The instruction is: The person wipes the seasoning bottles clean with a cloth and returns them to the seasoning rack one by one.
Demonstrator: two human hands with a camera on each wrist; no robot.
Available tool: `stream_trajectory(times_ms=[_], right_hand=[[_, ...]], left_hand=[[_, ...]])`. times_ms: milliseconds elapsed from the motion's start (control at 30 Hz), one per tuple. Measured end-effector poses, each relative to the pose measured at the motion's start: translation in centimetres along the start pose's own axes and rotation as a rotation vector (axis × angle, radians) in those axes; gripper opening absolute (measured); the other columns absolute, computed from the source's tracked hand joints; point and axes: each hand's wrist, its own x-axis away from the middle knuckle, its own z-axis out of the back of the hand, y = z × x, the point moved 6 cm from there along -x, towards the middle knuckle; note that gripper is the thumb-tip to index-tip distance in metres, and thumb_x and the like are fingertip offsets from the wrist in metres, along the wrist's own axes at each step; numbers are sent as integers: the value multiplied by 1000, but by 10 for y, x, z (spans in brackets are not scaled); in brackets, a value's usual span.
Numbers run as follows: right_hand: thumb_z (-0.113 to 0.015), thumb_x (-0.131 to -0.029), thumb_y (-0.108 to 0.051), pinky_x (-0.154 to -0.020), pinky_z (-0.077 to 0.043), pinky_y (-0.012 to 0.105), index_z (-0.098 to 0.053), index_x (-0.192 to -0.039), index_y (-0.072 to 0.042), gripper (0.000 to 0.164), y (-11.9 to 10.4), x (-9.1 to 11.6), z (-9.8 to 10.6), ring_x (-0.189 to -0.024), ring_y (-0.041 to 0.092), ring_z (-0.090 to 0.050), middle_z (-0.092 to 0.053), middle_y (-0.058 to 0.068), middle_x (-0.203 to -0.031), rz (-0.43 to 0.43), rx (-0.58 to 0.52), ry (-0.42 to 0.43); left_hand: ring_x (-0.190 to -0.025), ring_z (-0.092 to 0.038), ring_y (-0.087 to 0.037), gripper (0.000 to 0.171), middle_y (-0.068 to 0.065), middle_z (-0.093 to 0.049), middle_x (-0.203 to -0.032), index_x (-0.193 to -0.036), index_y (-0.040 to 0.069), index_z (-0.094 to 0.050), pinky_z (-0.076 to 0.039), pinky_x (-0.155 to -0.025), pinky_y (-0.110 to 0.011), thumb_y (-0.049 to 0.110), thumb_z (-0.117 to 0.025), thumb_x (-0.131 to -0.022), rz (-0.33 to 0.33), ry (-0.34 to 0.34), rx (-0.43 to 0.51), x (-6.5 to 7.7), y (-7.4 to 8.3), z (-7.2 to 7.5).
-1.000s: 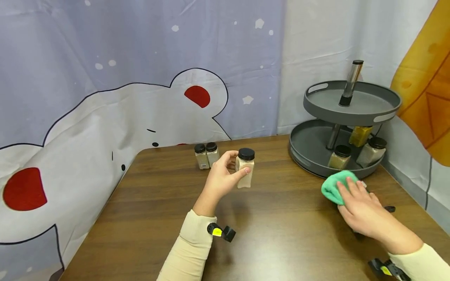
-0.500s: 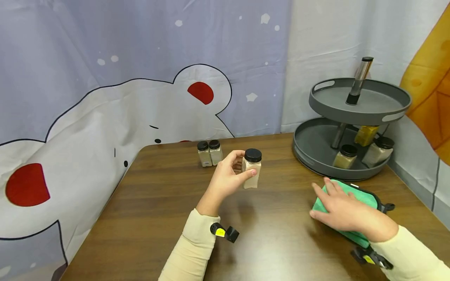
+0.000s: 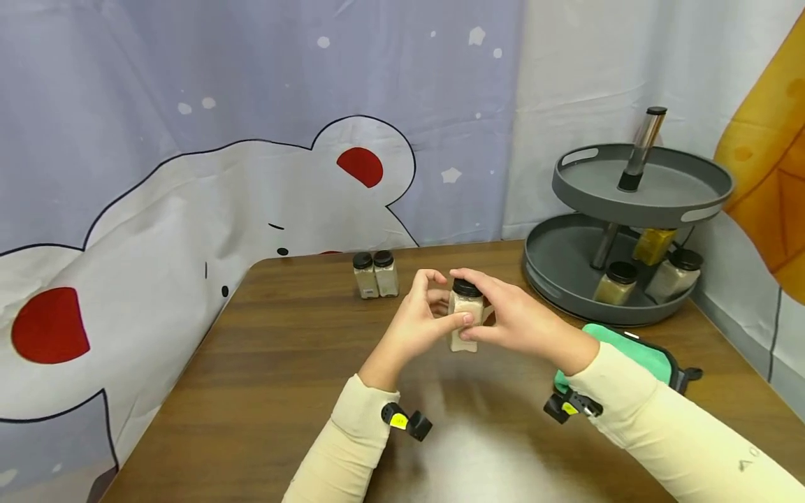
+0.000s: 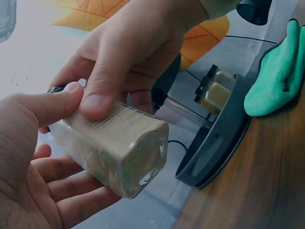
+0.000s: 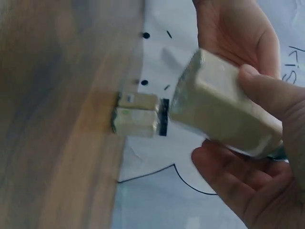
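Observation:
A clear square spice jar (image 3: 464, 306) filled with pale powder, with a black lid (image 3: 467, 287), is held upright above the table between both hands. My left hand (image 3: 416, 318) grips its body from the left, thumb across the front. From the right, my right hand (image 3: 522, 320) takes hold of the same jar, its thumb on the body and its fingers up by the lid. In the left wrist view, the two thumbs (image 4: 99, 98) lie close together on the jar's side. The right wrist view shows the jar's base (image 5: 188, 81) pointing away from the right palm.
A green cloth (image 3: 648, 358) with a dark edge lies on the table beyond the right forearm. Behind it stands a grey two-tier round rack (image 3: 553, 262), several jars on its lower tier. Two more spice jars (image 3: 376, 279) stand side by side at the back edge.
My right hand has left the green cloth, which has settled flat on the table, and moved left onto the spice jar. My left hand keeps its hold on the jar.

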Motion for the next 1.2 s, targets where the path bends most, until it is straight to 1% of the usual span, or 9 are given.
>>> stream_trajectory(times_ms=[167, 300, 433, 533, 600, 800, 933, 1067, 1200], right_hand=[[-86, -83, -23, -72, -54, 34, -44, -150, -17, 79, 6, -10, 1, -86, 18, -61, -59, 10, -135, -20, -7, 22], [-81, -88, -24, -76, -55, 41, -43, -152, -18, 74, 27, -19, 19, -90, 22, -63, -61, 12, -128, -94, 16, 68], [-74, -94, -25, -85, -48, 52, -39, -155, -17, 70, 67, -28, 46, -99, 33, -59, -59, 20, -127, -213, 107, 123], [-68, -98, -23, -90, -43, 59, -32, -159, -15, 71, 102, -31, 59, -109, 42, -55, -54, 27, -128, -297, 164, 143], [-65, -100, -20, -91, -41, 62, -27, -161, -14, 72, 126, -31, 62, -114, 47, -52, -51, 31, -129, -354, 192, 151], [-58, -101, -14, -84, -43, 65, -22, -160, -5, 69, 183, -29, 64, -106, 56, -53, -48, 39, -125, -486, 266, 185], [-50, -100, -12, -92, -42, 65, -19, -159, 1, 68, 211, -28, 68, -113, 58, -50, -50, 42, -127, -589, 250, 229], [-42, -96, -12, -91, -43, 62, -44, -134, 13, 46, 232, -24, 72, -107, 57, -52, -53, 40, -119, -661, 228, 302], [-36, -98, -15, -82, -46, 59, -51, -102, 12, 32, 250, -24, 76, -94, 53, -53, -53, 37, -106, -701, 243, 324]], left_hand=[[-102, -70, -22, 60, -11, -72, -114, -129, 9, -32, -55, -84, -36, 25, -77, -92, 53, 18, -1, 1, -8, 5], [-100, -68, -21, 55, -10, -71, -114, -135, 11, -34, -54, -84, -38, 36, -66, -99, 83, 52, -46, 2, -11, 16], [-94, -66, -22, 45, -10, -71, -109, -134, 14, -40, -51, -78, -37, 36, -61, -101, 81, 75, -77, 4, -9, 28], [-93, -66, -24, 39, -13, -71, -110, -131, 13, -43, -50, -75, -34, 32, -61, -102, 75, 56, -74, 3, -7, 30], [-94, -67, -25, 36, -14, -71, -111, -129, 13, -45, -49, -74, -33, 30, -61, -102, 78, 39, -75, 3, -7, 29], [-92, -69, -25, 28, -8, -71, -107, -123, 12, -52, -50, -72, -32, 25, -63, -101, 76, 11, -92, 4, -10, 26], [-89, -69, -24, 24, -5, -70, -104, -119, 13, -55, -50, -72, -32, 24, -64, -101, 81, 5, -97, 8, -15, 22], [-86, -68, -17, 22, -4, -70, -101, -117, 9, -57, -51, -72, -31, 23, -64, -101, 75, -2, -97, 12, -19, 19], [-85, -67, -17, 22, -4, -69, -99, -116, 6, -58, -51, -72, -30, 21, -64, -100, 53, 1, -96, 14, -16, 18]])
